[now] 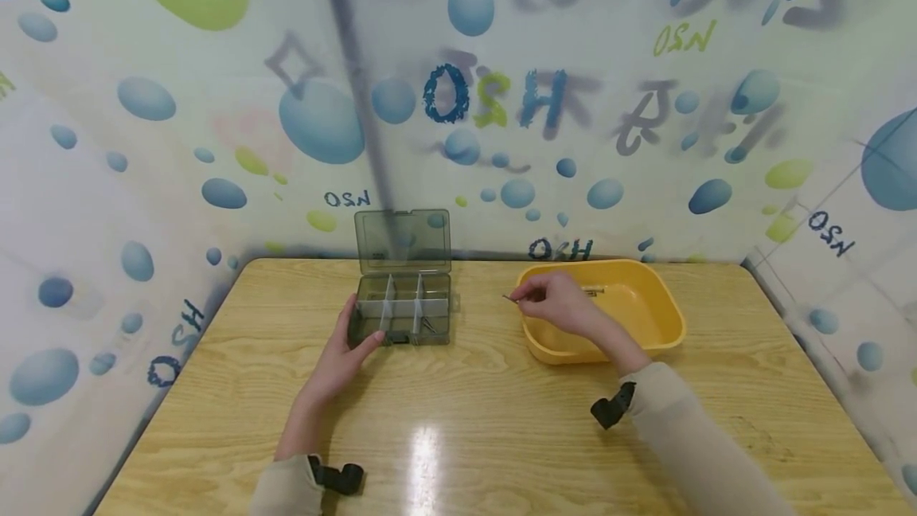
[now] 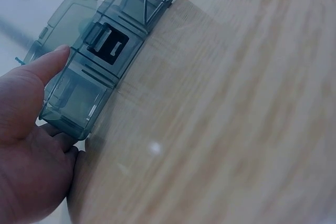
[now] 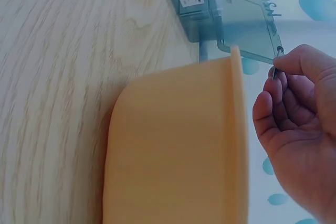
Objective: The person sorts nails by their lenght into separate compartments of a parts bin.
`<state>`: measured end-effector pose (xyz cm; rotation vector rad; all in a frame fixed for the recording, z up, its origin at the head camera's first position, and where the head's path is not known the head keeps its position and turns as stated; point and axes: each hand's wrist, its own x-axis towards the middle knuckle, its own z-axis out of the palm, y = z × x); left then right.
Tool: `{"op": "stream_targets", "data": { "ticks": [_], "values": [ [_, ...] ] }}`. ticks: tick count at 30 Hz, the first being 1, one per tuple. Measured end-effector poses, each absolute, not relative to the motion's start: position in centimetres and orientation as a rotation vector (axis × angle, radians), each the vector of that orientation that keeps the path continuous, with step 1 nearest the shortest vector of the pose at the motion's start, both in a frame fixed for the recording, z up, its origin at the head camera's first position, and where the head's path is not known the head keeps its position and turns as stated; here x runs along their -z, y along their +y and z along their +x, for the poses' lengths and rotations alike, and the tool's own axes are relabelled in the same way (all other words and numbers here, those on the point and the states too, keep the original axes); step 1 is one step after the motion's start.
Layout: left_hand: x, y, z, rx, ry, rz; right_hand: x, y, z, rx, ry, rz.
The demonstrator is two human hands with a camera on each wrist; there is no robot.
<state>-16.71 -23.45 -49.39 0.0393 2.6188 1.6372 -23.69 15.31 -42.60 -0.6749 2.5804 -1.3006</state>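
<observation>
A smoky clear plastic compartment box (image 1: 401, 308) stands on the table, its lid (image 1: 403, 242) raised at the back. My left hand (image 1: 338, 361) holds the box by its front left corner, thumb at the front edge and fingers along the left side. In the front right compartment lie a few small metal screws (image 1: 428, 325). Between thumb and fingertip, my right hand (image 1: 562, 305) pinches a small metal screw (image 3: 280, 51), just above the left rim of a yellow plastic tray (image 1: 645, 341). More small metal pieces (image 1: 593, 291) lie inside the tray, partly hidden behind this hand.
The light wooden table (image 1: 466, 420) carries both containers near its back edge, the tray to the right of the box. Behind the table hangs a white curtain (image 1: 501, 181) with blue and green drops. Bare tabletop lies between box and tray.
</observation>
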Motion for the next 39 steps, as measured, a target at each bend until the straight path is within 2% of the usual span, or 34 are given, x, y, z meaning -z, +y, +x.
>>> {"op": "stream_targets", "data": {
  "ticks": [16, 39],
  "values": [
    [49.5, -23.5, -16.7, -1.641, 2.597, 0.043, 42.4, 12.0, -23.7, 1.323, 2.518, -0.712],
    [49.2, -23.5, -16.8, -1.648, 2.597, 0.045, 43.4, 3.4, -23.9, 1.423, 2.499, -0.617]
  ]
}}
